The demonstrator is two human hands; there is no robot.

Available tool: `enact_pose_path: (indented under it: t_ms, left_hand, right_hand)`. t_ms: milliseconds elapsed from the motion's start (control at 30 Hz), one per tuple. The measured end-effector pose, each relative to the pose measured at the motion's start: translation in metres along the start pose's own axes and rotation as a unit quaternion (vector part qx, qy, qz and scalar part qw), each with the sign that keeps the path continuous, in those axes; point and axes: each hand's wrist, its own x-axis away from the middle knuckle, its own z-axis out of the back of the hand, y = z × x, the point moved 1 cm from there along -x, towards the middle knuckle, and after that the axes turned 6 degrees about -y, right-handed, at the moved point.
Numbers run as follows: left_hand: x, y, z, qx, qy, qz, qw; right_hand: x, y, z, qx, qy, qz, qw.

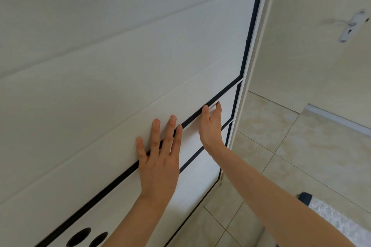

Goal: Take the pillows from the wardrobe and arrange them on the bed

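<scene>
A white wardrobe (120, 56) with black seams fills the left and middle of the head view, its fronts shut. My left hand (159, 158) lies flat on the panel, fingers spread across a dark seam. My right hand (210, 124) sits further right at a small panel (192, 132) near the wardrobe's edge, thumb and fingertips hooked into the black gap above it. No pillow and no bed are in view.
Two round dark holes (86, 237) sit in the wardrobe front at the bottom left. A white door with a lever handle (353, 25) stands at the right. Beige floor tiles (291, 146) lie below, with a grey mat (331, 218) at the lower right.
</scene>
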Motion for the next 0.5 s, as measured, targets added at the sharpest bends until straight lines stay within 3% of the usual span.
enact_pose_path:
  t_ms: [500]
  left_hand:
    - [0.001, -0.002, -0.001, 0.016, 0.01, -0.004, 1.0]
  right_hand:
    - [0.0, -0.001, 0.008, 0.016, -0.025, -0.008, 1.0]
